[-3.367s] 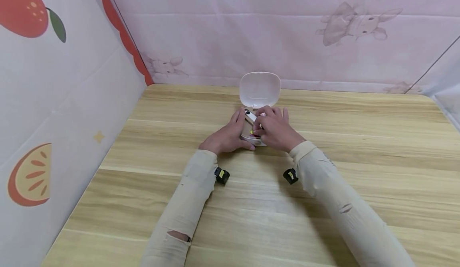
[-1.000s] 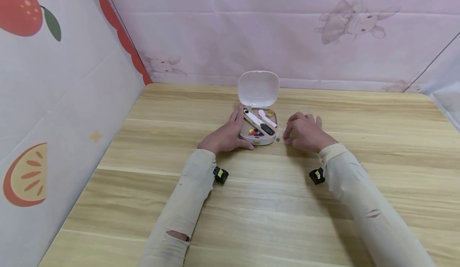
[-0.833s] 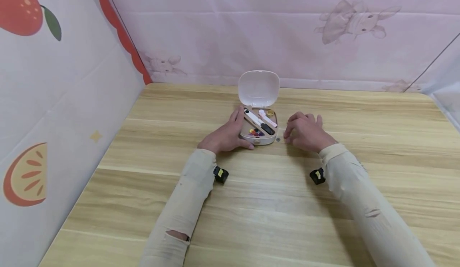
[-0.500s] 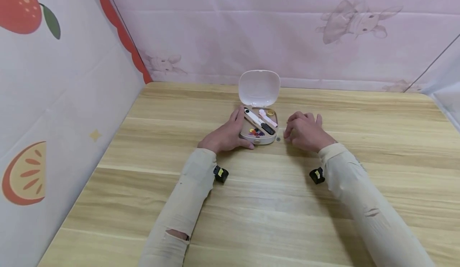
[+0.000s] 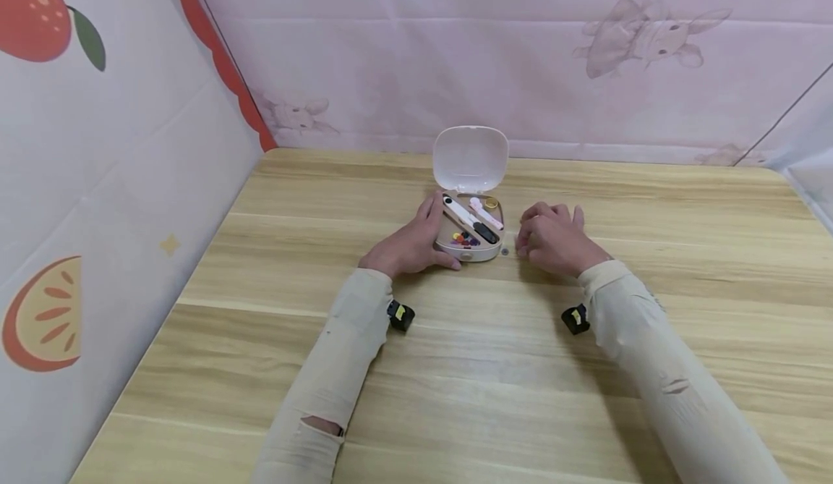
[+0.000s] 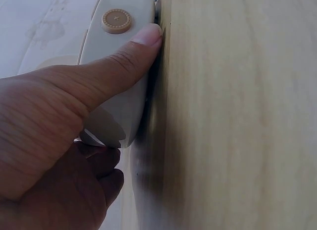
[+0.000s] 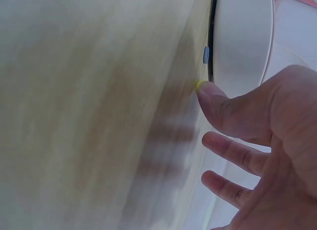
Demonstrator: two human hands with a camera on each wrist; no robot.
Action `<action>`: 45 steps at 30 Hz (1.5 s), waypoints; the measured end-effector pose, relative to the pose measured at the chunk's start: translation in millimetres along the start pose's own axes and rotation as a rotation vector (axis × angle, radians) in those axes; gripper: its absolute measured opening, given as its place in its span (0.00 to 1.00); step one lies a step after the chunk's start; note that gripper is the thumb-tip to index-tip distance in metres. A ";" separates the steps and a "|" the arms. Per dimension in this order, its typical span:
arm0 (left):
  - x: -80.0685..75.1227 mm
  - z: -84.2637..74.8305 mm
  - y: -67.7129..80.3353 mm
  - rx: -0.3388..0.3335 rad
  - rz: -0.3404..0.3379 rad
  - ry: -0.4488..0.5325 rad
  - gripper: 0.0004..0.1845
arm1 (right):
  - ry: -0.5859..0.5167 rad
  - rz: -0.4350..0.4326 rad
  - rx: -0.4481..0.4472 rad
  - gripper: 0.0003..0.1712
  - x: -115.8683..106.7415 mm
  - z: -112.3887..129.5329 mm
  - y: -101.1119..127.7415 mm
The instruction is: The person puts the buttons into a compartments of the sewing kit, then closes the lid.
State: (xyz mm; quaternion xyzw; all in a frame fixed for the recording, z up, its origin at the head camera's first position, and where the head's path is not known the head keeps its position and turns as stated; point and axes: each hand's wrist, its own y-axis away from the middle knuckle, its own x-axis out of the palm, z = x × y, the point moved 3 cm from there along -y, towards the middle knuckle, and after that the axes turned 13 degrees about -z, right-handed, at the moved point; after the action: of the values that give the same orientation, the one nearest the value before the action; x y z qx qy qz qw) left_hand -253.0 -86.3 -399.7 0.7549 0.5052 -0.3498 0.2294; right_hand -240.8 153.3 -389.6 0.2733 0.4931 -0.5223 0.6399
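Observation:
A small white case stands open on the wooden table, its lid [image 5: 470,157] upright and its base [image 5: 475,255] holding a white-and-black snipper [image 5: 463,216], a pink tool [image 5: 488,216] and coloured buttons [image 5: 465,239]. My left hand [image 5: 406,247] grips the base from the left, and my thumb [image 6: 99,76] lies along the case's front wall [image 6: 119,116] below its round tan clasp [image 6: 117,21]. My right hand [image 5: 553,242] rests on the table just right of the case [image 7: 242,36], fingers loose. Its thumb tip touches a tiny yellow piece [image 7: 200,84]. A small grey button [image 5: 505,251] lies between this hand and the case.
A printed fabric wall [image 5: 117,151] runs close along the table's left edge and a pink one [image 5: 586,93] stands behind it. The wooden tabletop [image 5: 494,383] stretches toward me and to the right. A small black camera sits on each wrist.
My right hand has come out of the case and settled on the table to its right. Over the last second both hands have hardly moved.

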 end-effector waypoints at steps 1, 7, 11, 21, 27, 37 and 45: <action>-0.2 0.0 0.1 -0.001 0.000 0.002 0.68 | 0.001 0.003 0.000 0.07 0.5 0.1 -0.1; -0.5 -0.3 0.3 0.000 0.001 0.010 0.68 | 0.003 0.017 -0.012 0.06 2.4 1.6 0.3; -0.6 0.4 0.0 0.010 0.002 0.008 0.68 | 0.001 0.002 -0.019 0.10 0.8 2.5 0.7; -2.3 -0.7 1.2 0.024 -0.001 -0.002 0.67 | -0.079 -0.223 -0.048 0.04 -14.4 17.2 -6.9; -2.4 -0.9 2.0 0.021 -0.001 -0.008 0.67 | -0.129 -0.267 -0.112 0.05 -10.1 33.9 -11.6; -3.1 -0.3 3.3 0.029 -0.008 0.014 0.67 | -0.137 -0.233 -0.169 0.08 -0.9 59.0 -17.2; -2.5 0.3 1.8 0.054 -0.015 -0.017 0.67 | -0.121 -0.209 -0.197 0.07 5.9 67.1 -19.2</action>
State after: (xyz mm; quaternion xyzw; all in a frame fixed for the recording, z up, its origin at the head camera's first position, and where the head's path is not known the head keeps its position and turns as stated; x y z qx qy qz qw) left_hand -252.1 -88.7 -398.1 0.7540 0.4991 -0.3714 0.2108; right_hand -235.9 87.0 -367.4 0.1247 0.5281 -0.5506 0.6343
